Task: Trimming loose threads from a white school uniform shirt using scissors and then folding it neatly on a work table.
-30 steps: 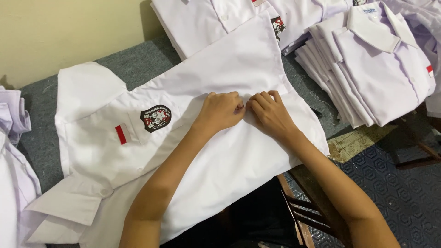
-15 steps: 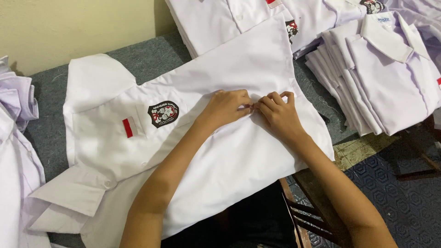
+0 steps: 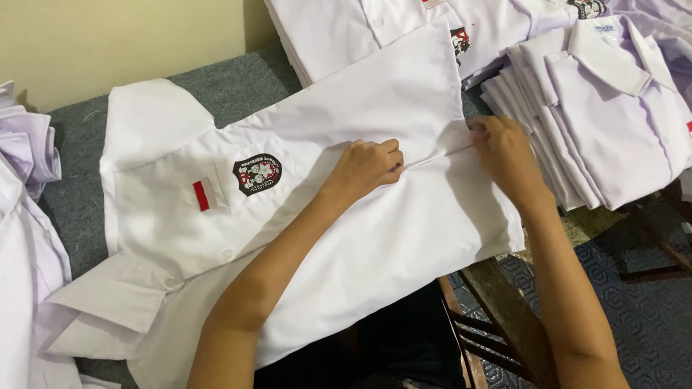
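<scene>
Currently, white shirt lies flat across grey table, front placket closed along most of its length; hem end right not yet squared. Folded shirt stack far right. Left hand curled, pinching placket mid-shirt; right hand fingers closed on hem edge. No containers visible.

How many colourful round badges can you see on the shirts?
3: one badge on the spread shirt under both hands, one above its hem, one at the top edge. Folded shirts may hide more.
</scene>
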